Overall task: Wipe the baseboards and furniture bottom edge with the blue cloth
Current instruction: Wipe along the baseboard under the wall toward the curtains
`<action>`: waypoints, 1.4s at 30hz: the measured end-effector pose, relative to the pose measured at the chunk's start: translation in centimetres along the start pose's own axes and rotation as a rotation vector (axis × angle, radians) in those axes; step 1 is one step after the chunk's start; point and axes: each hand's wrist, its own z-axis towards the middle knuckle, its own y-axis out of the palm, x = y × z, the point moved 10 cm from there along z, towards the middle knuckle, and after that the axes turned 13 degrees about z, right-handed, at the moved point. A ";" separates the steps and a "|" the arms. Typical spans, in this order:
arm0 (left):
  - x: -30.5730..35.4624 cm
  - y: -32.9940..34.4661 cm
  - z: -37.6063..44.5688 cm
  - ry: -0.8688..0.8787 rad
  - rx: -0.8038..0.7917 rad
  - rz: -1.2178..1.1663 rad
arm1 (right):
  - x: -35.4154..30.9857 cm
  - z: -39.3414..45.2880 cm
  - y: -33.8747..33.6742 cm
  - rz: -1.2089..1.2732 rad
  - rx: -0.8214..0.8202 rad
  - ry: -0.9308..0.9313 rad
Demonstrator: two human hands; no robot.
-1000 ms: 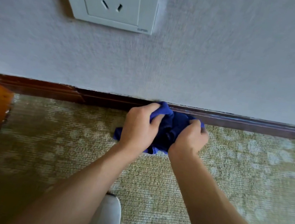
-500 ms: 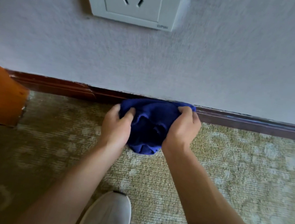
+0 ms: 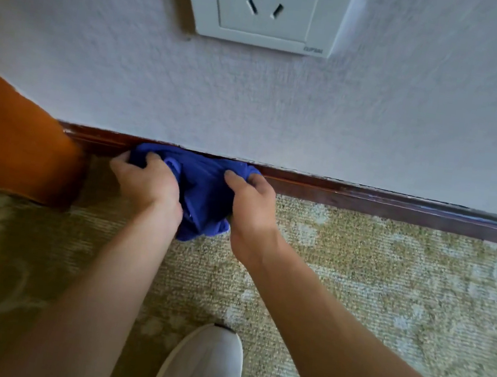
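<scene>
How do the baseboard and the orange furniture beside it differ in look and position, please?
The baseboard is dark reddish brown, the furniture bright orange. The baseboard is a thin strip along the wall's foot; the furniture is a broad block standing out onto the carpet. The blue cloth touches the baseboard, not the furniture. Both meet the carpet.

Both hands, left and right, have slid the blue cloth leftward along the baseboard, nearer the orange furniture.

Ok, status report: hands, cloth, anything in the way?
Left hand and right hand both grip blue cloth. Cloth against baseboard. Orange furniture close left.
</scene>
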 end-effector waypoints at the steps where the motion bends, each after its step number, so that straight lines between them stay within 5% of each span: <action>1: 0.4 0.3 -1.0 0.061 -0.009 0.067 | -0.6 -0.1 -1.1 0.027 0.062 -0.017; 5: 0.5 4.5 -7.6 0.281 -0.318 0.205 | -3.1 -1.2 -9.7 0.198 0.557 -0.131; 8: -1.9 7.1 -10.4 0.108 -0.517 0.176 | -4.6 -1.2 -13.3 0.227 0.719 -0.163; 10: -3.2 6.6 -9.2 -0.036 -0.461 0.070 | -4.3 -0.7 -12.1 0.152 0.654 -0.127; 13: -4.9 3.9 -4.4 -0.228 -0.282 -0.070 | -0.8 0.0 -6.3 0.018 0.306 0.007; 16: -6.0 4.3 -4.0 -0.384 -0.474 -0.105 | -0.4 -0.9 -3.8 0.071 0.083 0.092; 20: -4.7 7.3 -13.2 -0.467 -0.991 -0.046 | -5.3 -1.1 -7.7 0.048 0.206 0.049; 23: -2.9 7.5 -18.7 -0.419 -1.186 0.027 | -9.3 -2.8 -10.3 -0.073 0.259 0.069; 27: -0.9 5.5 -22.0 -0.360 -1.240 0.069 | -14.4 -5.1 -11.9 -0.325 0.171 0.096; 36: 1.1 4.1 -22.6 -0.314 -1.143 0.001 | -11.8 -8.5 -11.7 -0.011 -0.016 0.279; 39: -1.2 5.2 -21.5 -0.302 -1.142 -0.046 | -11.0 -8.6 -10.7 -0.126 -0.113 0.254; 42: -4.4 7.4 -20.7 -0.311 -1.170 -0.014 | -10.1 -7.0 -13.4 -0.188 -0.019 0.138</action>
